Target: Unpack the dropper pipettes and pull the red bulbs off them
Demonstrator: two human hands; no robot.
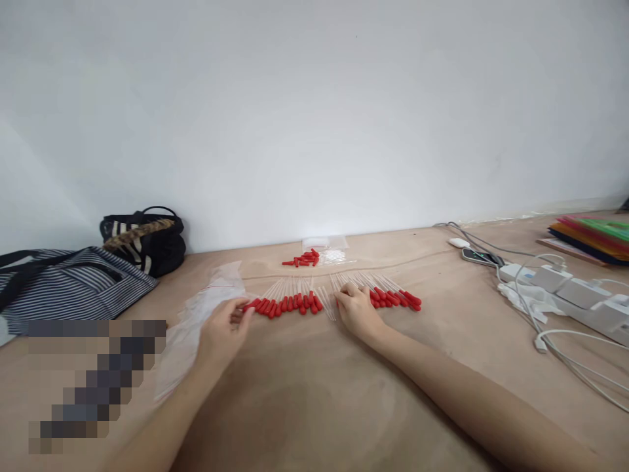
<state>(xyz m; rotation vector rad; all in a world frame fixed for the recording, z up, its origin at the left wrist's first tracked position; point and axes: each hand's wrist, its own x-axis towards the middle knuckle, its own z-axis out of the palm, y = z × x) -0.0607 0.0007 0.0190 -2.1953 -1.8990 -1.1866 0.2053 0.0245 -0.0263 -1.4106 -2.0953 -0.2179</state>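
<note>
Droppers (pixel 295 303) with red rubber bulbs and thin clear stems lie side by side in a long row on the worktop (pixel 314 400), bulbs toward me, stems pointing to the wall. My left grip (pixel 223 331) sits at the left end of that row, fingers curled, their tips touching the bulb of the outermost dropper; whether they have pinched it or only rest against it I cannot tell. My right grip (pixel 356 311) lies open and palm down near the middle of the row, fingers spread over the clear stems where the left bunch and the right bunch (pixel 396 298) meet, holding nothing.

I judge the work to be at the lining-up stage: the row is laid out and I am evening it from the end and the middle. Any move from here calls for a light touch, since the stems look thin and roll easily, and one nudge would push the neighbours askew.

Just left of my left grip lies a clear plastic bag (pixel 196 321). Beyond the row are a small heap of loose red bulbs (pixel 303 259) and some clear packets (pixel 330 248). Far left stand a striped bag (pixel 73 282) and a black handbag (pixel 147 239); far right lie a power strip (pixel 565 288), white cables (pixel 565 357), a phone (pixel 476 255) and coloured folders (pixel 594 236).
</note>
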